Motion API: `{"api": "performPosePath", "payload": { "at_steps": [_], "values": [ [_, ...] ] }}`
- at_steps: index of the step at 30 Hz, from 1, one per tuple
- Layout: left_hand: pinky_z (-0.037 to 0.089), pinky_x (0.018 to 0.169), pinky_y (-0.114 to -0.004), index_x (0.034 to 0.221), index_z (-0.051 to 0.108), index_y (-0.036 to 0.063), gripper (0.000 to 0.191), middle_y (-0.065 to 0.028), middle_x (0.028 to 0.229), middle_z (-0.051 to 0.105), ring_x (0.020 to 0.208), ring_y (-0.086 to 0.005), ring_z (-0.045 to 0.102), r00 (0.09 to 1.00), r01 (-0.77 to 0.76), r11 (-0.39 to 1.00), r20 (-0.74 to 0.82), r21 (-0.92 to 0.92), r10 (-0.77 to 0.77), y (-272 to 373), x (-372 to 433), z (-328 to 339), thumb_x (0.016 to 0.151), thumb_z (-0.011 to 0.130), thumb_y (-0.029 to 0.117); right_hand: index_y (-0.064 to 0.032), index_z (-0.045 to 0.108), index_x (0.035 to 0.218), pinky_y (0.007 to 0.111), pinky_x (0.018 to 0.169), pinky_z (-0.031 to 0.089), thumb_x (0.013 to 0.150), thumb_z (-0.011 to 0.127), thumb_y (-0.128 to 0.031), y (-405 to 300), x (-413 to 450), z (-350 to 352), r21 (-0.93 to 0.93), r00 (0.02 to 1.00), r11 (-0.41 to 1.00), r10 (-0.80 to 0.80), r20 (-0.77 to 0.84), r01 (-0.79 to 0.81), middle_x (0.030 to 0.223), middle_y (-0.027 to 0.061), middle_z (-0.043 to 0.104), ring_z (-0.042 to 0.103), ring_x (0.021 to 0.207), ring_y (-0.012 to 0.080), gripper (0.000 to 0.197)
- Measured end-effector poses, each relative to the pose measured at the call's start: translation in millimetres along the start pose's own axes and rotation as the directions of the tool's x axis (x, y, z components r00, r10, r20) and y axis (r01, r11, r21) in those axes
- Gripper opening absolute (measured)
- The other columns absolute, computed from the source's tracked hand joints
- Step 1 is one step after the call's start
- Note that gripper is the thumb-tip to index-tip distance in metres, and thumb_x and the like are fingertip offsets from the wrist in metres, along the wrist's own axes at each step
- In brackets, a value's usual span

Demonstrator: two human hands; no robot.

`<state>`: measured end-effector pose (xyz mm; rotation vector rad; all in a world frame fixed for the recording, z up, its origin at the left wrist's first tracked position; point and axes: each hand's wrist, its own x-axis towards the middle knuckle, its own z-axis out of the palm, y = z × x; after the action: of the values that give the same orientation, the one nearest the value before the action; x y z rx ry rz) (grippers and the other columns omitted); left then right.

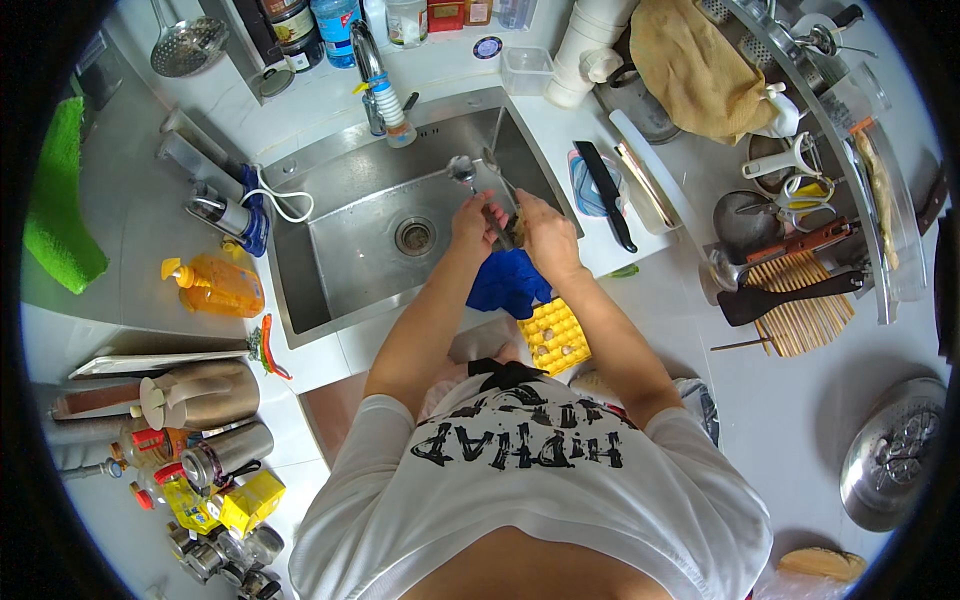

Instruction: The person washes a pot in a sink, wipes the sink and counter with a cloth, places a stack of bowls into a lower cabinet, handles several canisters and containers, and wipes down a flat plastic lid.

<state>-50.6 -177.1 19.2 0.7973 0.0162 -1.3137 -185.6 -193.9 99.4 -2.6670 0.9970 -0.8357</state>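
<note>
Above the sink's near right corner, my left hand holds a metal spoon with its bowl pointing away from me. Close beside it, my right hand has its fingers curled around a small brownish thing, partly hidden, which may be a scrubber. A second slim metal utensil reaches out over the basin from near the right fingertips; which hand holds it is unclear. A crumpled blue cloth lies just below both hands at the near edge of the stainless steel sink.
The faucet rises behind the basin. Right of it, a black-handled knife lies on a lidded container. An orange soap pump bottle and red chillies are at left. A yellow egg tray sits below my right forearm.
</note>
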Motion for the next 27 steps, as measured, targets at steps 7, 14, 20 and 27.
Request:
{"api": "performPosePath", "payload": {
  "at_steps": [7,14,20,27],
  "values": [
    [0.030,0.035,-0.023,0.095,0.056,0.0066,0.022,-0.0021,0.068,0.052,0.049,-0.0089,0.045,0.999,0.009,0.991,-0.036,0.133,-0.004,12,-14,32,0.089,0.051,0.027,0.0010,0.049,0.116,0.039,0.074,0.050,0.072,0.051,-0.001,-1,0,6,-0.090,0.994,0.992,-0.079,0.078,0.086,0.107,0.0178,0.058,0.060,0.087,0.0326,0.044],
    [0.033,0.041,-0.022,0.091,0.057,0.0050,0.023,-0.0018,0.071,0.056,0.048,-0.0082,0.043,0.996,0.033,0.956,0.065,0.293,-0.054,19,-19,48,0.081,0.062,0.025,0.0020,0.046,0.119,0.040,0.065,0.051,0.075,0.053,-0.010,-22,-6,-9,-0.088,0.984,0.995,-0.039,0.176,0.055,0.108,0.0168,0.057,0.062,0.078,0.0316,0.046],
    [0.038,0.048,-0.023,0.090,0.054,0.0056,0.018,0.0031,0.060,0.045,0.049,-0.0072,0.041,0.981,-0.041,0.911,0.191,0.410,-0.042,30,-22,56,0.086,0.056,0.022,-0.0032,0.058,0.099,0.033,0.063,0.048,0.077,0.060,-0.016,14,23,-35,0.370,0.976,0.903,0.201,0.085,-0.219,0.079,0.0140,0.063,0.062,0.069,0.0280,0.025],
    [0.033,0.048,-0.021,0.096,0.050,0.0061,0.023,0.0071,0.057,0.033,0.051,-0.0038,0.034,0.795,0.123,0.882,0.487,0.455,-0.362,42,-50,90,0.093,0.043,0.027,-0.0041,0.049,0.120,0.023,0.061,0.048,0.078,0.064,-0.010,51,95,-79,0.694,0.889,0.573,0.154,0.432,-0.437,0.092,0.0042,0.058,0.055,0.074,0.0086,0.044]
  ]
}}
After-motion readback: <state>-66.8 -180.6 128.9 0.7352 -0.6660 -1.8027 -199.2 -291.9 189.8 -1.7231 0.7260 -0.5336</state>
